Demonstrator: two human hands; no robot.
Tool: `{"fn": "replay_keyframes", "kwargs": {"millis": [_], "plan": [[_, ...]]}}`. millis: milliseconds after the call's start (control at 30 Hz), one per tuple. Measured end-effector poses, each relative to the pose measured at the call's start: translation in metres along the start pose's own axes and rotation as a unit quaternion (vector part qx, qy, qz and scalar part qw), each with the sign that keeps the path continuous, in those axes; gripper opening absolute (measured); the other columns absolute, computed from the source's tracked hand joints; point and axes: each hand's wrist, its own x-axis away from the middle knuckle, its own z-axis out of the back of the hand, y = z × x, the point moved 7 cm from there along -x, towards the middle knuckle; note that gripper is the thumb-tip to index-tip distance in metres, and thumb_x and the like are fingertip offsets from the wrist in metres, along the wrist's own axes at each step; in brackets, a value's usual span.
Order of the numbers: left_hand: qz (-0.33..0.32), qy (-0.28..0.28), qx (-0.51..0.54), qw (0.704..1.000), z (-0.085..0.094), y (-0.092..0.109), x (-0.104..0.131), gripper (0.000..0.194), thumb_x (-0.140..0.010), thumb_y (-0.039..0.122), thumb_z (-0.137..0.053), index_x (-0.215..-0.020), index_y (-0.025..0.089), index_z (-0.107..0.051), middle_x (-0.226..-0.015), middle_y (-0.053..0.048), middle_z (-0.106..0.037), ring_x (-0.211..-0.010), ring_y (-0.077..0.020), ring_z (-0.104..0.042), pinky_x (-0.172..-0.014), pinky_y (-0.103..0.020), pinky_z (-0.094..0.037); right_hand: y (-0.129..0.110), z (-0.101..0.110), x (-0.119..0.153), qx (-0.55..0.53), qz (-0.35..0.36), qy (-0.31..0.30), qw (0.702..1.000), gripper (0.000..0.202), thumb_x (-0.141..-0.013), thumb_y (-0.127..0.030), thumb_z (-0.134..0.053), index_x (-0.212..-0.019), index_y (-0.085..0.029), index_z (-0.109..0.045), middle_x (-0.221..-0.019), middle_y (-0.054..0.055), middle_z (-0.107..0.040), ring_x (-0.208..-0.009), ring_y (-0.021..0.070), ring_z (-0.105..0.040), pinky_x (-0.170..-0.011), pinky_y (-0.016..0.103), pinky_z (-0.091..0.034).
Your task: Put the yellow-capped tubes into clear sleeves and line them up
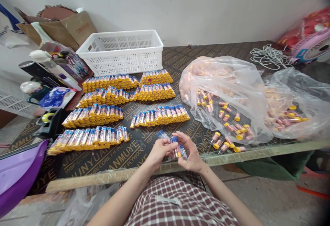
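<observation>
Near the front edge of the table, both hands are closed around one small clear tube (pixel 177 152) with a blue upper end and pinkish contents. My left hand (pixel 162 149) pinches it from the left, thumb across its upper part. My right hand (pixel 191 153) grips it from the right, its fingers curled round the side and lower end. Just behind the hands lies a flat blue printed piece (pixel 162 134), partly covered by them. Stacked rows of like tubes (pixel 161 115) with yellow ends lie beyond. Loose yellow-capped tubes (pixel 224 147) are scattered to the right.
A large clear plastic bag (pixel 221 71) of tubes lies open at right, with a second bag (pixel 309 98) beside it. Behind the rows stands a white plastic basket (pixel 123 59). A tape dispenser (pixel 50 121), a purple bin (pixel 22 174) and bottles (pixel 42 59) are at left; a pink fan (pixel 310 47) is far right.
</observation>
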Motion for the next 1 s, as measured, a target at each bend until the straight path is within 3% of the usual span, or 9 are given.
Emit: {"fn": "replay_keyframes", "kwargs": {"millis": [133,233,367,467,667,767,833,933,1000], "plan": [[-0.039,0.034,-0.032,0.998,0.013,0.017,-0.009,0.040,-0.054,0.043,-0.080,-0.069,0.011,-0.062,-0.065,-0.005,-0.065,-0.053,-0.0120,-0.057,-0.054,-0.024,-0.044,-0.003,0.004,-0.002,0.041,-0.013,-0.013,0.999,0.086,-0.067,-0.015,-0.059,-0.142,-0.026,-0.018,-0.147,0.010,-0.029,-0.126,0.0258,-0.044,-0.105,0.044,-0.038],[-0.146,0.145,-0.137,0.969,0.043,0.065,-0.021,0.041,-0.053,0.044,-0.080,-0.072,0.014,-0.059,-0.059,-0.002,-0.063,-0.050,-0.0128,-0.056,-0.051,-0.024,-0.042,0.000,0.017,0.000,0.061,-0.028,0.015,0.998,0.088,-0.072,-0.023,-0.063,-0.144,-0.028,-0.012,-0.151,0.009,-0.020,-0.127,0.0268,-0.041,-0.107,0.048,-0.034],[-0.256,0.302,-0.368,0.841,0.076,0.132,-0.035,0.042,-0.057,0.046,-0.077,-0.082,0.017,-0.061,-0.056,0.002,-0.059,-0.055,-0.0151,-0.056,-0.055,-0.024,-0.039,0.008,0.035,0.006,0.077,-0.055,0.062,0.994,0.078,-0.078,-0.026,-0.060,-0.143,-0.029,-0.017,-0.147,0.009,-0.028,-0.124,0.0253,-0.045,-0.105,0.047,-0.036],[-0.239,0.320,-0.510,0.762,0.081,0.150,-0.054,0.040,-0.063,0.050,-0.072,-0.083,0.017,-0.064,-0.061,-0.003,-0.062,-0.063,-0.0191,-0.059,-0.061,-0.026,-0.039,0.008,0.041,0.009,0.107,-0.057,0.066,0.990,0.071,-0.080,-0.027,-0.059,-0.141,-0.028,-0.024,-0.144,0.009,-0.032,-0.123,0.0247,-0.045,-0.104,0.045,-0.037],[-0.273,0.332,-0.574,0.697,0.071,0.143,-0.049,0.040,-0.078,0.055,-0.055,-0.089,0.018,-0.066,-0.066,-0.005,-0.064,-0.066,-0.0204,-0.059,-0.063,-0.027,-0.036,0.014,0.075,0.012,0.275,-0.067,0.109,0.953,0.050,-0.083,-0.035,-0.057,-0.130,-0.025,-0.045,-0.136,0.009,-0.042,-0.124,0.0259,-0.042,-0.104,0.046,-0.035],[-0.301,0.309,-0.562,0.706,0.066,0.122,-0.030,0.033,-0.082,0.050,-0.052,-0.077,0.020,-0.064,-0.067,-0.003,-0.063,-0.063,-0.0170,-0.057,-0.062,-0.025,-0.035,0.028,0.118,0.021,0.425,-0.114,0.181,0.880,0.037,-0.084,-0.041,-0.054,-0.115,-0.020,-0.059,-0.113,0.012,-0.057,-0.106,0.0276,-0.052,-0.094,0.047,-0.039],[-0.255,0.260,-0.579,0.730,0.065,0.093,-0.027,0.030,-0.081,0.047,-0.055,-0.069,0.020,-0.060,-0.064,-0.001,-0.062,-0.061,-0.0162,-0.056,-0.060,-0.025,-0.034,0.042,0.145,0.029,0.535,-0.186,0.186,0.803,0.039,-0.082,-0.045,-0.055,-0.108,-0.017,-0.063,-0.096,0.014,-0.062,-0.098,0.0318,-0.052,-0.087,0.051,-0.038],[-0.162,0.237,-0.624,0.726,0.072,0.053,-0.029,0.029,-0.072,0.049,-0.065,-0.077,0.021,-0.061,-0.073,-0.003,-0.063,-0.067,-0.0188,-0.058,-0.057,-0.025,-0.033,0.061,0.168,0.033,0.629,-0.264,0.138,0.718,0.043,-0.080,-0.049,-0.057,-0.102,-0.014,-0.066,-0.090,0.017,-0.063,-0.097,0.0371,-0.050,-0.082,0.055,-0.034],[-0.138,0.252,-0.639,0.713,0.077,0.040,-0.032,0.031,-0.071,0.048,-0.067,-0.084,0.020,-0.061,-0.082,-0.005,-0.064,-0.074,-0.0199,-0.059,-0.059,-0.025,-0.033,0.071,0.170,0.030,0.645,-0.284,0.092,0.703,0.043,-0.080,-0.049,-0.057,-0.100,-0.013,-0.066,-0.088,0.018,-0.064,-0.096,0.0376,-0.051,-0.080,0.054,-0.034]]}}
